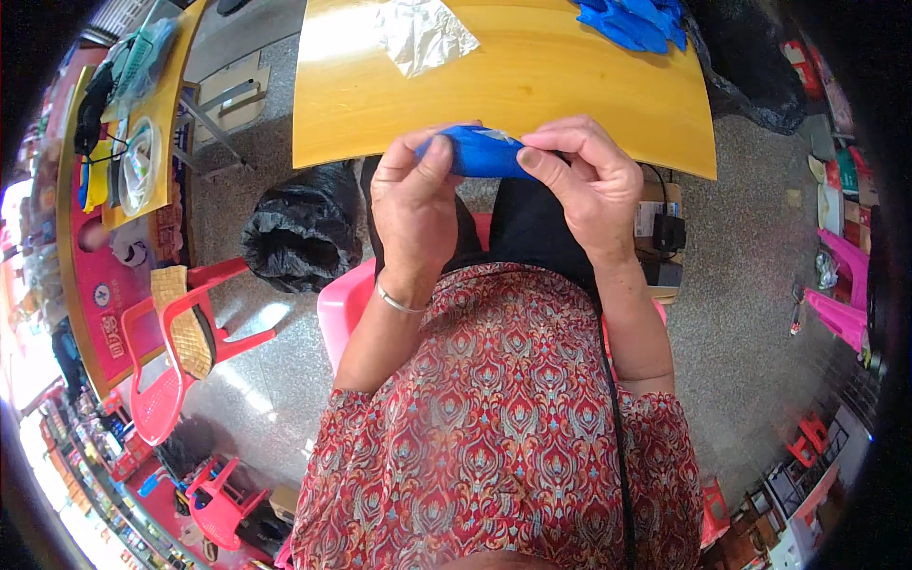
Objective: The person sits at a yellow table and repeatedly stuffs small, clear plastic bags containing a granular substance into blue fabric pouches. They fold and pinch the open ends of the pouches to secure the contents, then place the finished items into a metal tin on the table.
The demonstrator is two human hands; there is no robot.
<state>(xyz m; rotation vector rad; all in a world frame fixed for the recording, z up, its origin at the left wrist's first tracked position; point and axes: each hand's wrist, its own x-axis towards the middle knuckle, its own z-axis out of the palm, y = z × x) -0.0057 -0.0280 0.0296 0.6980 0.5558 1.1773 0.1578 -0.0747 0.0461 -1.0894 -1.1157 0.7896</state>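
Note:
Between my hands, just off the table's near edge, is a small bundle of blue thin sheet material (489, 160) with a whitish, clear-looking patch along its top. Its exact kind I cannot make out. My left hand (414, 204) is closed on the bundle's left end, thumb lying on the front. At the right end, my right hand (591, 185) pinches the corner between thumb and forefinger, the other fingers curled. On the yellow table (532, 90) beyond lie a crumpled clear plastic bag (426, 36) and, at the far right, a heap of similar blue pieces (632, 24).
An open black plastic bag (302, 233) stands on the floor left of my legs. Another black bag (755, 71) hangs by the table's right side. A pink chair (171, 351) is at the left, and a cardboard box (655, 214) sits under the table at right.

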